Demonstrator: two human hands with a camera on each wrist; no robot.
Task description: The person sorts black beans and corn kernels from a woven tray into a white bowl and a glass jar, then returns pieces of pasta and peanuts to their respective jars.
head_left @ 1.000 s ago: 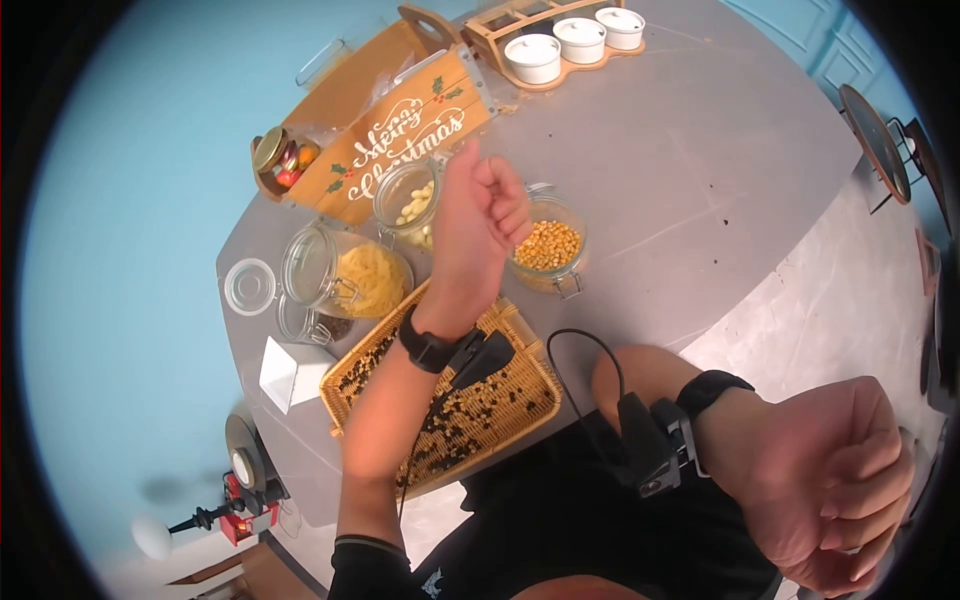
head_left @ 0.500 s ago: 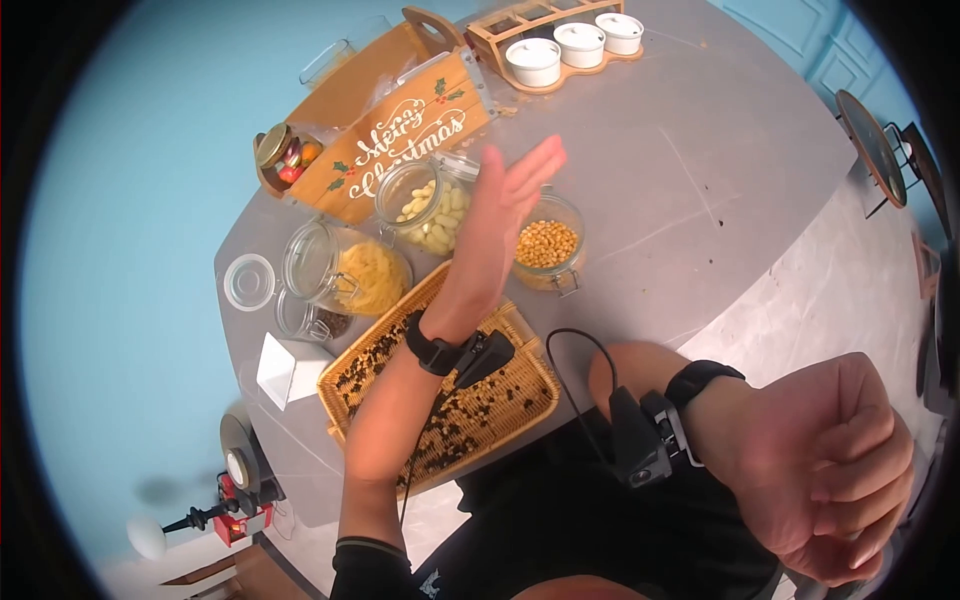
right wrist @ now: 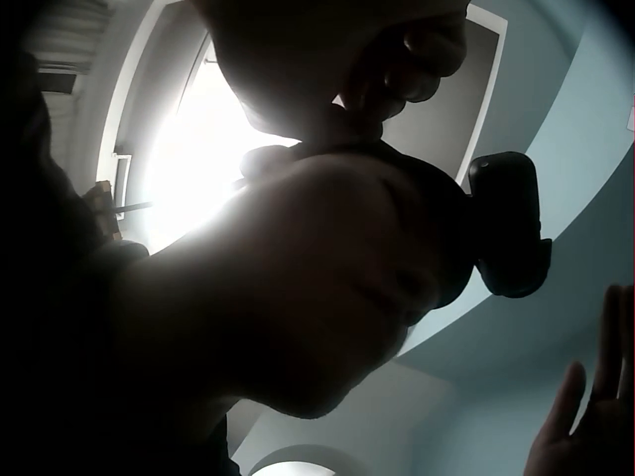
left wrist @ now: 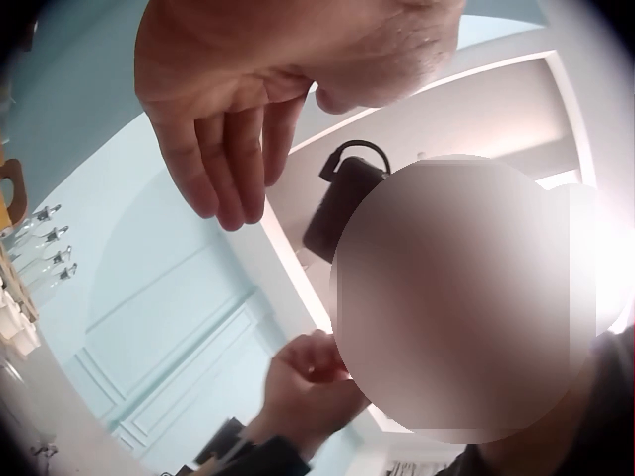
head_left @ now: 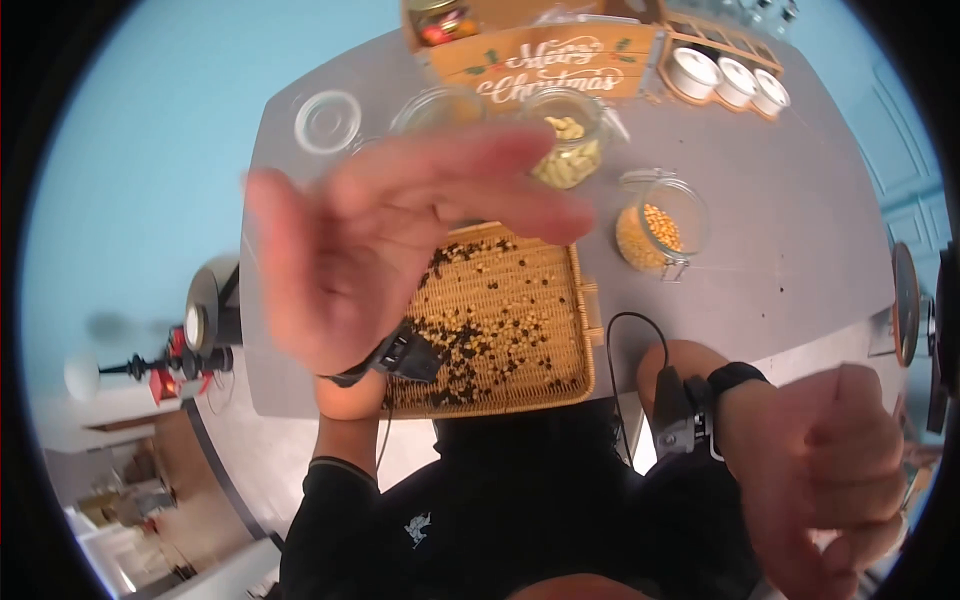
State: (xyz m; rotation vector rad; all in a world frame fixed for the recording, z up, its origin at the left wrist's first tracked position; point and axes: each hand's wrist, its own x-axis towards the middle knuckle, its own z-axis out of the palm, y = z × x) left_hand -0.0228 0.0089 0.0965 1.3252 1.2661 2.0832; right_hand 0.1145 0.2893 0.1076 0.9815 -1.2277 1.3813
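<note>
My left hand is raised above the table on the left in the head view, its fingers stretched out and its palm bare. Behind it lies a wicker tray of scattered dark and pale beans, partly hidden by the hand and wrist. At the right, close to the camera, my right hand is held up with curled fingers and nothing visible in it. The right wrist view shows its curled fingers beside the head. In the left wrist view, the left hand's fingers hang loosely bent around nothing.
A jar of corn kernels stands right of the tray. Behind it are a jar of pale pieces and another jar partly hidden by the hand. A wooden Christmas crate and white lidded pots stand at the back.
The left hand has swung left and nearer the camera, its fingers going from curled to stretched out. The right hand stays raised and curled. The head view has turned, shifting the table.
</note>
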